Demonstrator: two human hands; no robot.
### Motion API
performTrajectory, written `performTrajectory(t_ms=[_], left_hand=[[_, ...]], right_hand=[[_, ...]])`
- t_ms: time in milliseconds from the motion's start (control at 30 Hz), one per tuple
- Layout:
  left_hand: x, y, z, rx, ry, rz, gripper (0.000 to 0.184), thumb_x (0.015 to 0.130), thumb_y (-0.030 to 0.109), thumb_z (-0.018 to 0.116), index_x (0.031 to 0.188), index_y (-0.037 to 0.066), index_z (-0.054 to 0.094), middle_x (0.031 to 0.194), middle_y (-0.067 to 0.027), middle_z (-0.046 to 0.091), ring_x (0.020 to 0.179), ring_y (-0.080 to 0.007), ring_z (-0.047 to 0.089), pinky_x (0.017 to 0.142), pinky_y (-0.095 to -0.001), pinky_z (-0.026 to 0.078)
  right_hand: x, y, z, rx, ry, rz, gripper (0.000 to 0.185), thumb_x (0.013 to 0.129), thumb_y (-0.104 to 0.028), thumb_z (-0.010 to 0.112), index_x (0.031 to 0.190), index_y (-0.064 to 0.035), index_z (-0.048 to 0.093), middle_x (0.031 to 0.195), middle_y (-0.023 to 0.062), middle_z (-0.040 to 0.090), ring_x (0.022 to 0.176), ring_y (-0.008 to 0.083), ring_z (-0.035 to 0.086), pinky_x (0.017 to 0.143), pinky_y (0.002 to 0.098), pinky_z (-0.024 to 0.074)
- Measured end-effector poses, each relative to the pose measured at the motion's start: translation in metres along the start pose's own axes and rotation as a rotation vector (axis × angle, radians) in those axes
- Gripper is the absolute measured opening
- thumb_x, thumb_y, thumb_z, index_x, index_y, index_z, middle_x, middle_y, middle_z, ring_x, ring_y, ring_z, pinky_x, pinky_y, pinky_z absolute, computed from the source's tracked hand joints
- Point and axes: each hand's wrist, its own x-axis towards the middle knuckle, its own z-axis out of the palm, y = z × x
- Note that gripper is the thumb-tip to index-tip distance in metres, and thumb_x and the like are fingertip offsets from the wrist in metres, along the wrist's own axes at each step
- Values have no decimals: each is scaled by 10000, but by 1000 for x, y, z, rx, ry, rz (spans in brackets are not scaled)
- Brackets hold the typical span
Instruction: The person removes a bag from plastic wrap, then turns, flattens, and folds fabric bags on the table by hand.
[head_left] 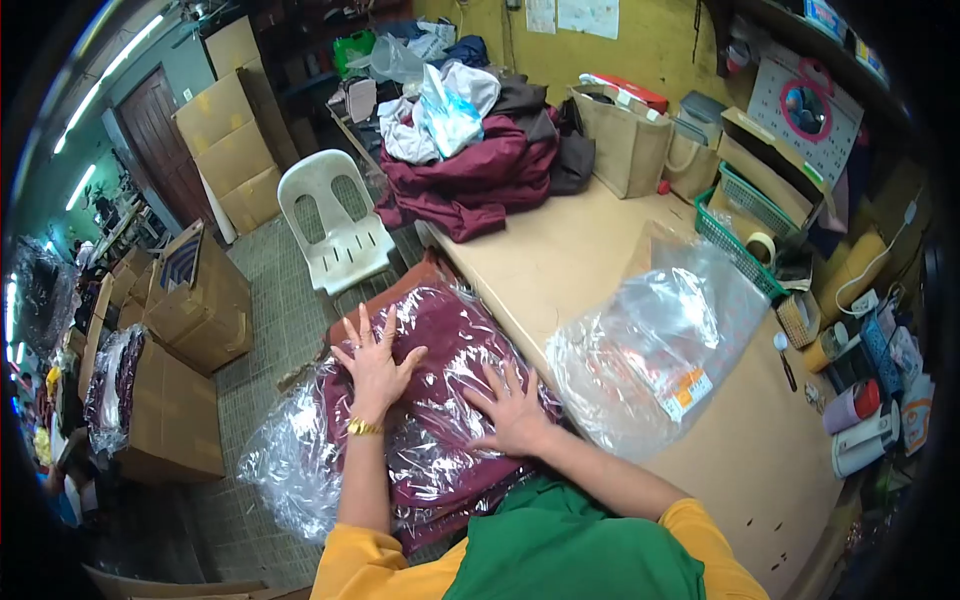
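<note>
Two hands, the left (375, 378) and the right (514, 418), lay palm-down with fingers spread, gripping nothing, on one clear plastic bag (290, 465). Inside was maroon cloth (455, 345) (how many pieces, I could not tell), directly before the person and beside the worktop (545, 275). More clear plastic (640, 325), bearing one orange-and-white label (688, 393), lay there; beyond it, one green basket (738, 250) held a tape roll (760, 247).

A folded maroon garment (432, 408) is seen enclosed in clear plastic wrapping (285, 470), its surface broken by glossy creases. It is laid flat, slightly left of the middle on the near side; the loose, crumpled plastic is spread out toward the left.
</note>
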Motion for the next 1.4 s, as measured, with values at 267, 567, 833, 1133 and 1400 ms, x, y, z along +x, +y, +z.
performTrajectory(t_ms=[267, 567, 833, 1133, 1400], left_hand=[[11, -28, 123, 69, -89, -44, 876, 846, 628, 608, 1563, 221, 312, 1643, -186, 138, 1497, -475, 79, 1128, -731, 25], [3, -41, 157, 104, -179, -78, 905, 833, 623, 635, 1571, 229, 289, 1646, -179, 134, 1504, -457, 70, 1146, -709, 78], [55, 3, 24, -188, -247, 25, 690, 873, 445, 706, 1431, 90, 510, 1570, -282, 275, 1478, -470, 189, 1147, -666, 183], [61, 188, 104, -573, -79, 507, 633, 877, 300, 708, 1431, 89, 487, 1517, -293, 335, 1391, -468, 331, 1126, -606, 266], [278, 148, 83, -1104, 491, 190, 150, 932, 40, 630, 1071, 1, 671, 959, -32, 692, 805, -90, 627, 715, -246, 513]], right_hand=[[2, 8, 65, 139, -284, 85, 1019, 749, -831, 556, 1581, -366, 195, 1671, 139, 15, 1511, 456, -10, 1049, 823, -5], [15, 6, 48, 146, -485, 87, 906, 837, -737, 555, 1562, -261, 291, 1637, 156, 199, 1490, 409, 207, 1122, 722, 176], [-32, 63, -61, 682, 159, 83, 330, 850, -286, 723, 1100, -84, 649, 1081, 125, 642, 1010, 330, 627, 892, 472, 463], [-45, 89, -23, 206, 478, 155, 248, 758, -209, 756, 959, -154, 621, 935, 83, 529, 961, 284, 535, 852, 431, 382], [-55, 109, -102, 790, 462, 78, 188, 837, -189, 730, 964, -54, 699, 891, 133, 647, 808, 290, 645, 761, 399, 510]])
